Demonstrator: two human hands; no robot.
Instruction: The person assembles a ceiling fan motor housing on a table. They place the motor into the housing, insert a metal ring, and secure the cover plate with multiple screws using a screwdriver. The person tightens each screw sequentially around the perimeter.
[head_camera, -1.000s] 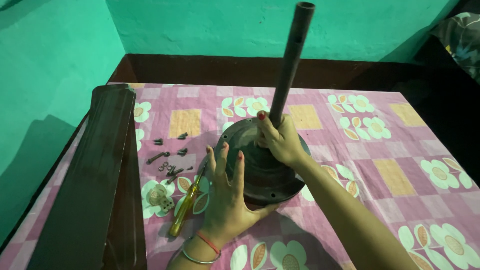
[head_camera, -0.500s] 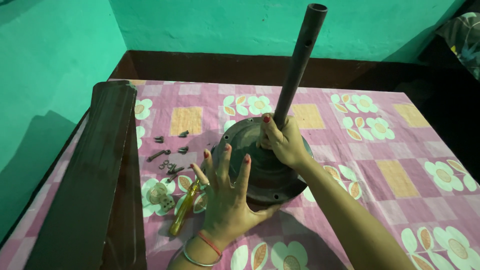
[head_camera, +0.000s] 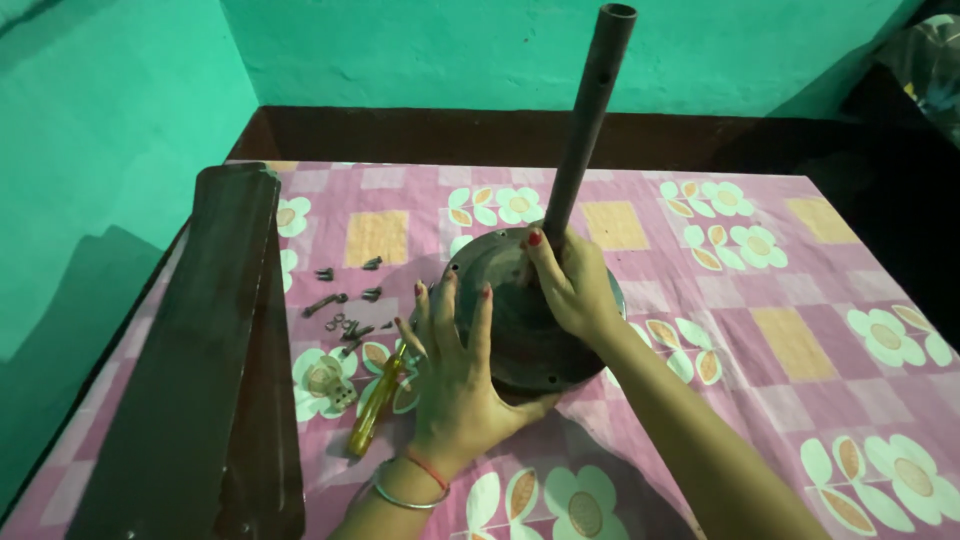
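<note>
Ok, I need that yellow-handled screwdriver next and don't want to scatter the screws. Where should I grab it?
Take the screwdriver by its yellow handle, coming from the near-left side. The handle lies toward you on the cloth, clear of the left hand, while the shaft points up toward the loose screws and the round motor housing.

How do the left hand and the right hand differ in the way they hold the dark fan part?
The left hand lies flat with spread fingers on the rim of the round motor housing; the right hand is closed around the base of the upright rod. The left wrist wears a bangle and a red thread; the right wrist looks bare. Both have red-painted nails.
</note>
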